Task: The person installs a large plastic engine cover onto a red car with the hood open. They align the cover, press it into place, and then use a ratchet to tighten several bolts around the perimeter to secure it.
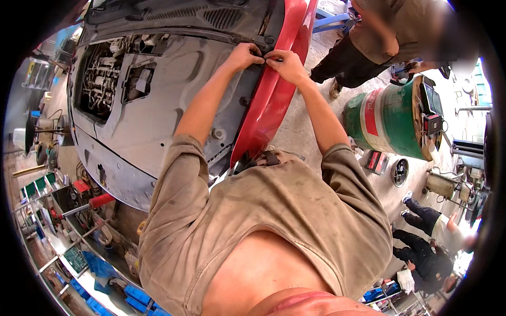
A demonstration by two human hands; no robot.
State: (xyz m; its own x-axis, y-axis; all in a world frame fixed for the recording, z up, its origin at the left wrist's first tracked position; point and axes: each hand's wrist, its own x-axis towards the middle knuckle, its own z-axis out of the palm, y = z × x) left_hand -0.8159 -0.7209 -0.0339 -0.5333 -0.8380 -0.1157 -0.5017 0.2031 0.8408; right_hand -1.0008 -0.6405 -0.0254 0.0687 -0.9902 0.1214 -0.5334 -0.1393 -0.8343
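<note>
Both hands meet at the seam where a red car fender (274, 87) borders a large grey body panel (184, 100). My left hand (245, 57) reaches in from the grey side, thumb and fingers pinched together at the seam. My right hand (284, 64) rests over the fender's upper edge, its fingertips also pinched and nearly touching the left ones. Something small and dark may sit between the fingertips, but the fingers hide it. Engine parts (100, 79) show through openings at the panel's left.
Close on the right stand a person (377, 45) and a green drum (356, 116) with a handheld device (432, 124) on it. Two more people (424, 253) are at the lower right. A cluttered metal rack (79, 239) and a red-handled tool (100, 201) lie lower left.
</note>
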